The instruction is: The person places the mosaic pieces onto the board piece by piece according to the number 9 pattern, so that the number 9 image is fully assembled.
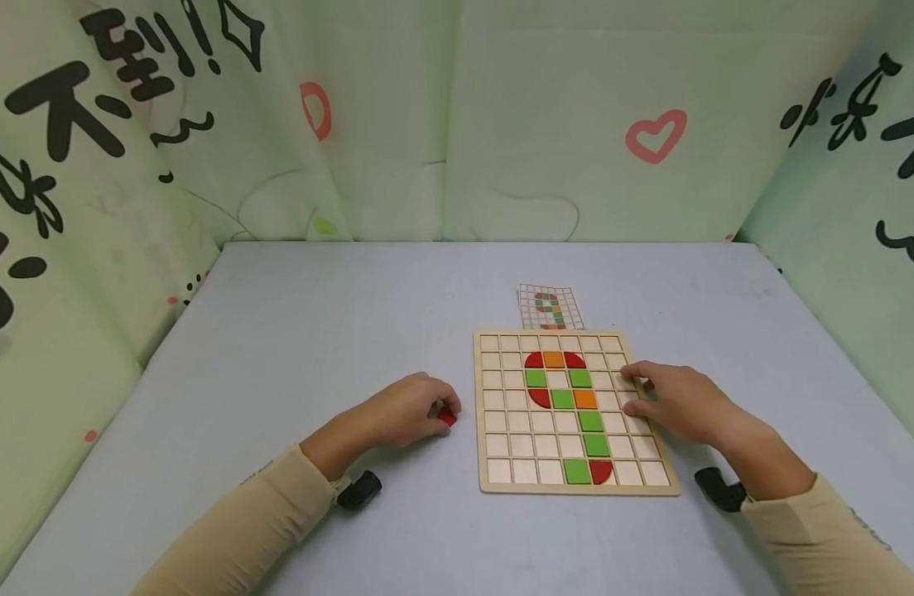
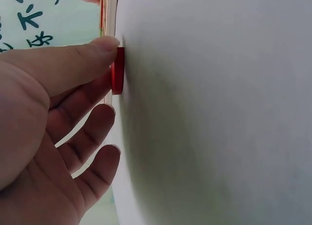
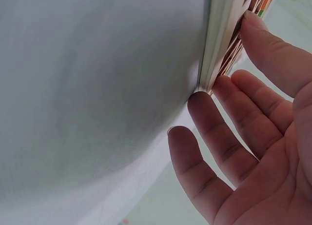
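Observation:
My left hand (image 1: pixel 405 410) pinches a small red piece (image 1: pixel 447 417) between thumb and fingertips, just left of the wooden grid board (image 1: pixel 576 489). In the left wrist view, the red piece (image 2: pixel 118 71) appears edge-on, low against the table. My right hand (image 1: pixel 684 404) rests on the board's right edge, its fingers spread and only loosely bent. The right wrist view has the thumb and some fingertips along the board's side (image 3: pixel 214 44). Set into the board's cells are green squares (image 1: pixel 593 422), orange squares (image 1: pixel 553 359) and red quarter-circles (image 1: pixel 600 473), forming a 9-like figure.
A small pattern card (image 1: pixel 530 308) lies behind the board, its lower edge hidden by it. Black wrist devices (image 1: pixel 359 490) show at both sleeves. Printed curtains (image 1: pixel 531 116) stand along the back and sides of the white table (image 1: pixel 338 314).

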Tool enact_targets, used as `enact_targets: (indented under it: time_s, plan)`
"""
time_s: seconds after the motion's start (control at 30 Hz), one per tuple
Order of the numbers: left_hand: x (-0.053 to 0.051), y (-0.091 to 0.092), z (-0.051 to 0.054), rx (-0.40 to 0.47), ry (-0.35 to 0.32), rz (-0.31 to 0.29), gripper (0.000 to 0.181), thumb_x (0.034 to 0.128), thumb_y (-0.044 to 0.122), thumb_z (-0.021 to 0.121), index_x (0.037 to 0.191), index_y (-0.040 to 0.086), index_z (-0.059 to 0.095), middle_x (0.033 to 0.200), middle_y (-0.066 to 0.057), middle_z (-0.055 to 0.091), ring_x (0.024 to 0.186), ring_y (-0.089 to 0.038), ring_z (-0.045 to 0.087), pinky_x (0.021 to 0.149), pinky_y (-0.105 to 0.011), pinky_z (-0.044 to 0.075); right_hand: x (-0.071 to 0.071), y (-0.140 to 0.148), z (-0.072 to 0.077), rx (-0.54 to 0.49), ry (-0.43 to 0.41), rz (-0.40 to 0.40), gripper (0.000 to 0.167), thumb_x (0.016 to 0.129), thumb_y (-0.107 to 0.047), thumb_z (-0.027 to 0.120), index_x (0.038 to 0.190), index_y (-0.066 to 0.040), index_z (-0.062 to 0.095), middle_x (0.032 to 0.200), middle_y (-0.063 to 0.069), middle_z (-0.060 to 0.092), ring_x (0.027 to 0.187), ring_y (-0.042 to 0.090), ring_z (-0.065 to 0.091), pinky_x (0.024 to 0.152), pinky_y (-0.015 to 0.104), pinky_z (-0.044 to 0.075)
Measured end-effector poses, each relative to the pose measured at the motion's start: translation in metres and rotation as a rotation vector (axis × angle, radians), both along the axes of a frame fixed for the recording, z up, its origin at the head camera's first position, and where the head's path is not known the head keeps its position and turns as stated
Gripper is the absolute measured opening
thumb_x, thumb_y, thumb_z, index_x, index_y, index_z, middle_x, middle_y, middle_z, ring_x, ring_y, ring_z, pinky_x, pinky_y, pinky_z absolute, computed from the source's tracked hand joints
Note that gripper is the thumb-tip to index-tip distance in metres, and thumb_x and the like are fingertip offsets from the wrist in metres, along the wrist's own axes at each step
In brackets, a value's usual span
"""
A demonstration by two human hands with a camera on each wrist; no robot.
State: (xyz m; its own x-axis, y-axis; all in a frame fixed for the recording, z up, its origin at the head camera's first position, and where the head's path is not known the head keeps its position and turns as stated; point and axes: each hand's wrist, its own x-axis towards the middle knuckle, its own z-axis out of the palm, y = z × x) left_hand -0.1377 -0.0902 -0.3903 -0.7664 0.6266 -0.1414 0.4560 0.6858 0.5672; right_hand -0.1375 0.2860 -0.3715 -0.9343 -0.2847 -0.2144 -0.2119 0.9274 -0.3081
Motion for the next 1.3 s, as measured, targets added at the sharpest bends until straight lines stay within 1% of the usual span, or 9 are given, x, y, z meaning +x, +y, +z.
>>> enact_targets:
  time_s: [0.13,0.3,0.37,0.5,0.73,0.9,1.03,1.17,1.3]
  plan:
    - [0.0000,-0.0006,0.0015,-0.016,-0.002,0.010,0.022,0.0871,0.008,0.078,0.108,0.010,0.072,0.101,0.005,0.065,0.103,-0.017,0.052,0.088,-0.032,0.047,-0.0004,-0.0001,0.0001,0.000,-0.002,-0.002,0.059,0.089,-0.028,0.076,0.135,0.005,0.055,0.118,0.027,0.063,0.108,0.045,0.058,0.087,0.058,0.047]
    - [-0.0017,-0.0014,0.0028,-0.052,0.026,-0.018,0.023,0.0870,0.004,0.076,0.110,0.008,0.074,0.110,-0.001,0.068,0.110,-0.022,0.054,0.094,-0.035,0.047,-0.0006,-0.0001,0.0005,-0.003,-0.002,-0.002,0.059,0.090,-0.028,0.076,0.134,0.005,0.055,0.117,0.026,0.064,0.107,0.045,0.058,0.087,0.058,0.047]
    - [-0.0024,-0.0009,0.0023,-0.060,0.043,-0.027,0.021,0.0873,0.004,0.075,0.108,0.008,0.074,0.108,-0.001,0.067,0.109,-0.022,0.054,0.094,-0.035,0.047,-0.0006,0.0001,0.0004,-0.003,-0.002,-0.001,0.059,0.090,-0.028,0.075,0.135,0.005,0.055,0.118,0.026,0.064,0.108,0.045,0.058,0.087,0.058,0.047]
    - [-0.0034,0.0008,0.0018,-0.062,0.048,-0.032,0.017,0.0877,0.006,0.075,0.104,0.007,0.074,0.104,0.000,0.066,0.105,-0.021,0.056,0.092,-0.034,0.048,-0.0010,0.0002,0.0001,-0.001,-0.011,-0.005,0.060,0.090,-0.029,0.075,0.135,0.005,0.055,0.119,0.027,0.063,0.110,0.046,0.057,0.088,0.059,0.046]
    - [-0.0045,0.0013,0.0018,-0.068,0.028,-0.022,0.017,0.0875,0.006,0.075,0.104,0.007,0.073,0.101,0.001,0.064,0.103,-0.020,0.055,0.090,-0.034,0.048,-0.0007,0.0000,-0.0004,0.004,-0.013,-0.013,0.061,0.090,-0.030,0.075,0.136,0.005,0.055,0.120,0.027,0.063,0.110,0.046,0.057,0.089,0.059,0.046]
    - [-0.0054,0.0023,0.0006,-0.038,0.000,-0.036,0.019,0.0873,0.004,0.074,0.106,0.006,0.073,0.101,0.002,0.064,0.100,-0.018,0.054,0.088,-0.032,0.048,-0.0002,-0.0002,-0.0010,0.003,-0.019,-0.016,0.061,0.090,-0.030,0.075,0.136,0.005,0.054,0.120,0.027,0.063,0.110,0.045,0.057,0.088,0.059,0.046]
    - [-0.0051,0.0036,-0.0004,-0.026,0.005,-0.042,0.018,0.0879,0.004,0.073,0.105,0.007,0.073,0.100,0.001,0.065,0.099,-0.018,0.054,0.088,-0.032,0.048,0.0003,-0.0005,-0.0014,0.001,-0.019,-0.018,0.061,0.090,-0.030,0.075,0.136,0.005,0.054,0.120,0.027,0.063,0.109,0.045,0.057,0.088,0.059,0.046]
    - [-0.0044,0.0049,0.0000,-0.026,0.018,-0.029,0.016,0.0883,0.004,0.073,0.104,0.007,0.073,0.100,0.000,0.066,0.098,-0.018,0.055,0.089,-0.033,0.048,0.0003,-0.0001,-0.0014,0.005,-0.018,-0.019,0.061,0.090,-0.029,0.075,0.136,0.004,0.054,0.119,0.027,0.063,0.109,0.045,0.057,0.088,0.058,0.046]
    - [-0.0035,0.0056,0.0007,-0.022,0.018,-0.007,0.013,0.0884,0.005,0.074,0.102,0.008,0.073,0.099,0.001,0.066,0.097,-0.017,0.054,0.086,-0.033,0.048,-0.0003,0.0003,-0.0013,0.007,-0.015,-0.016,0.061,0.090,-0.029,0.075,0.136,0.005,0.054,0.120,0.027,0.063,0.109,0.045,0.057,0.088,0.059,0.047]
